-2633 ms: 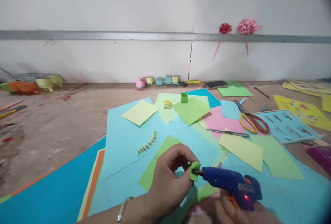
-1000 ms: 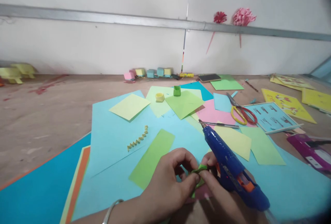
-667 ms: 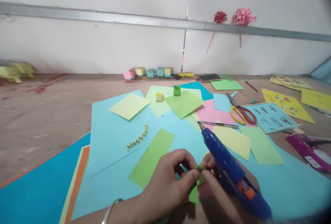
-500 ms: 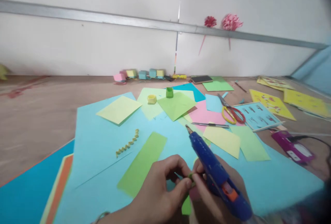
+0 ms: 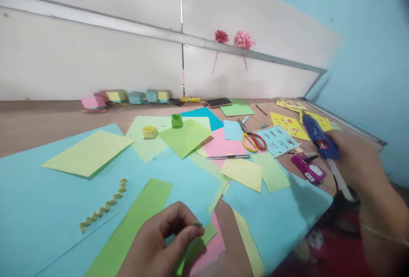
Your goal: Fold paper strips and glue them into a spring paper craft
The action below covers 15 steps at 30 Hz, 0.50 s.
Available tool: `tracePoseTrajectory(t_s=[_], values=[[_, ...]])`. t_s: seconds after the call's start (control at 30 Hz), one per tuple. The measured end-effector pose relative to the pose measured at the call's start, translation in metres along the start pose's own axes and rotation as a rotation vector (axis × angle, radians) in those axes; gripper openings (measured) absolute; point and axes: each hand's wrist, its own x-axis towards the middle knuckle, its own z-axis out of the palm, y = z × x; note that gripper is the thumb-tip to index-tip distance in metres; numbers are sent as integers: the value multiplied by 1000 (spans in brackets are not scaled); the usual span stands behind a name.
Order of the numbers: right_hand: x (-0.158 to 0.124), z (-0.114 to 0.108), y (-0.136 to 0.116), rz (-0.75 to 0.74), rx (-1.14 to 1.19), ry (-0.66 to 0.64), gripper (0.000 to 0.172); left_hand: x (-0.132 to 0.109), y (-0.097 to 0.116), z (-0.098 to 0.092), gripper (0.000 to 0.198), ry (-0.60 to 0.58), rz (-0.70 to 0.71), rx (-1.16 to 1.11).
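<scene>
Low in the middle, my left hand [image 5: 169, 238] pinches a small green paper piece [image 5: 197, 225] between thumb and fingertips. A green paper strip [image 5: 131, 230] lies beside it on the large light blue sheet [image 5: 179, 179]. Out to the right, my right hand [image 5: 354, 153] is closed around a blue glue gun [image 5: 319, 136], raised above the purple power adapter, its glue stick jutting from the back. Farther off stand a small green paper box [image 5: 177, 120] and a pale yellow paper ring [image 5: 150, 131]. A zigzag-folded yellow strip [image 5: 104, 209] lies at the left.
Scissors [image 5: 252, 138] and a craft knife [image 5: 228, 157] lie among coloured paper sheets. The purple power adapter [image 5: 308, 168] is at the table's right edge. Small paper cubes [image 5: 136, 97] line the white board at the back, near a phone [image 5: 219, 102]. Yellow cards [image 5: 289, 125] lie right.
My right hand has carried the glue gun away from the left hand, out to the right. My left hand keeps its green paper piece. The view has turned to the right.
</scene>
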Motion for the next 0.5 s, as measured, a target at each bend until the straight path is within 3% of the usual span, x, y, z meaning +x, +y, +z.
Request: tracePoseTrajectory(t_s=[0.07, 0.17, 0.33, 0.5], values=[[20, 6, 15, -86, -71, -103, 20, 0, 2, 0, 23, 27, 18, 22], [31, 33, 14, -209, -28, -238, 15, 2, 4, -1, 22, 42, -24, 6], [36, 84, 0, -194, -15, -320, 8, 11, -4, -5, 30, 57, -167, -197], [45, 90, -5, -230, 60, -340, 9, 19, -11, -10, 29, 101, -223, -404]])
